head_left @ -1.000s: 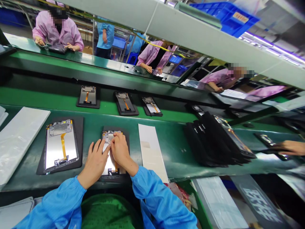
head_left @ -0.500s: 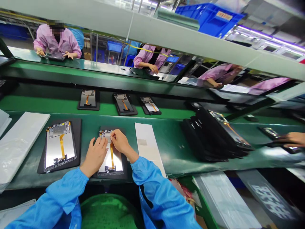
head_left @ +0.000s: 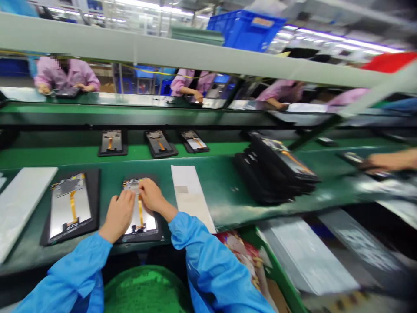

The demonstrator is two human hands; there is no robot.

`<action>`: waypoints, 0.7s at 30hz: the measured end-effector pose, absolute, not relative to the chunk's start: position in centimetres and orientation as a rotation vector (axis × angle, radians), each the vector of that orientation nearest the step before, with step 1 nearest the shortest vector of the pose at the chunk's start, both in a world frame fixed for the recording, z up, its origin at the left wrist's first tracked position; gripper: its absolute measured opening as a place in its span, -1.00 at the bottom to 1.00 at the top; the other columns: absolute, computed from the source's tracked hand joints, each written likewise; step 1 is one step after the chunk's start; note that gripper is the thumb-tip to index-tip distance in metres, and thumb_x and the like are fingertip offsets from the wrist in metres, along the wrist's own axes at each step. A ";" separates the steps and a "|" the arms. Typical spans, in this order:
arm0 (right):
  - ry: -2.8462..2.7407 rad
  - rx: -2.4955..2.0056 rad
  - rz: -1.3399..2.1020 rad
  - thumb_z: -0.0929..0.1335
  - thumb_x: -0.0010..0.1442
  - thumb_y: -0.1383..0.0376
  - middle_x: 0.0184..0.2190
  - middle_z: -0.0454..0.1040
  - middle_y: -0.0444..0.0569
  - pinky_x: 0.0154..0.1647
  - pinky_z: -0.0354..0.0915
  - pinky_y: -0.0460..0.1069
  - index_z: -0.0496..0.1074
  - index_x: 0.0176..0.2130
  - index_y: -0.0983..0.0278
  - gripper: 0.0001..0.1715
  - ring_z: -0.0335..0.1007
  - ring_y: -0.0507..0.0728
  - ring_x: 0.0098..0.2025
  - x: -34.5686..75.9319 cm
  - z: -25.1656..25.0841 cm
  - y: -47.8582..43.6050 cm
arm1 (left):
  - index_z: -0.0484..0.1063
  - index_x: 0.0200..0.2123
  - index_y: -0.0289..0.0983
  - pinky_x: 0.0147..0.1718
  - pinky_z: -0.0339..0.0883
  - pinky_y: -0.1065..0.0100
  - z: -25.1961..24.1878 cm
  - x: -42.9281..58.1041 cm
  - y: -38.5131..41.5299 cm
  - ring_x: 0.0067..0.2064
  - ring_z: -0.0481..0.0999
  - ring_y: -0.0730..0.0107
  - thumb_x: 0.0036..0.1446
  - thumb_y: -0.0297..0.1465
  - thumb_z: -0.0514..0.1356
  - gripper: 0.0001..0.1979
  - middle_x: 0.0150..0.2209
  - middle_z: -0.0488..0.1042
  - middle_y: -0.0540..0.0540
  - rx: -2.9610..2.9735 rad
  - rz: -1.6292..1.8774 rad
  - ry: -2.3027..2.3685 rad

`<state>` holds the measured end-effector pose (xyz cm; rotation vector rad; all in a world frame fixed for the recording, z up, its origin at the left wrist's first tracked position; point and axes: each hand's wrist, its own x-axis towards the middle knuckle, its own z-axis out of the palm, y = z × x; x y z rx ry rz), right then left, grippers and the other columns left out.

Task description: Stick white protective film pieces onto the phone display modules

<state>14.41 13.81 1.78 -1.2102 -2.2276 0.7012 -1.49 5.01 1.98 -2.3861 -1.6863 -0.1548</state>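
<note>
An opened tablet [head_left: 140, 217] with a silver back plate and an orange flex cable lies on the green bench [head_left: 224, 182] right in front of me. My left hand [head_left: 117, 215] rests on its left side, fingers bent, fingertips near the top edge. My right hand [head_left: 152, 196] sits at the top of the tablet, fingers curled and pinched at the circuit board area. What the fingertips hold, if anything, is too small to make out. Both arms wear blue sleeves.
A second opened tablet [head_left: 70, 206] lies to the left, a white sheet [head_left: 190, 198] to the right, white foam [head_left: 19, 204] at far left. A stack of black tablets [head_left: 276, 171] stands right of centre. Three more tablets [head_left: 158, 142] ride the belt behind. Another person's hand [head_left: 392, 161] works at far right; people in pink sit across.
The view has swung right and blurred. Both hands have stayed on the tablet's upper part, with the right hand shifted up off the flex cable since one second ago.
</note>
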 end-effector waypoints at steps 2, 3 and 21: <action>-2.252 -1.234 0.666 0.34 0.21 0.50 -0.23 0.43 -0.06 -0.02 0.28 0.00 0.35 -0.32 0.23 -0.83 0.33 0.12 -0.10 14.5 2.0 13.2 | 0.44 0.09 -0.41 -0.16 0.28 0.12 1.9 -1.1 4.9 -0.02 0.41 0.04 0.28 -0.54 -0.03 -0.61 -0.04 0.47 -0.33 -2.376 -0.125 -1.653; -2.270 -1.238 0.647 0.35 0.22 0.48 -0.21 0.44 -0.06 -0.01 0.29 -0.01 0.37 -0.31 0.23 -0.85 0.34 0.12 -0.09 14.5 2.0 12.9 | 0.45 0.06 -0.43 -0.17 0.28 0.13 1.8 -1.0 4.8 -0.04 0.41 0.04 0.27 -0.55 -0.03 -0.62 -0.04 0.47 -0.34 -2.371 -0.115 -1.635; -2.382 -1.050 0.701 0.29 0.20 0.45 -0.06 0.50 0.07 0.05 0.36 0.11 0.45 -0.15 0.21 -0.75 0.45 0.20 -0.01 18.6 4.3 8.4 | 0.47 0.00 -0.43 -0.12 0.32 0.06 3.6 0.8 4.8 0.03 0.39 0.02 0.27 -0.55 0.00 -0.66 0.00 0.46 -0.38 -2.264 -0.197 -1.942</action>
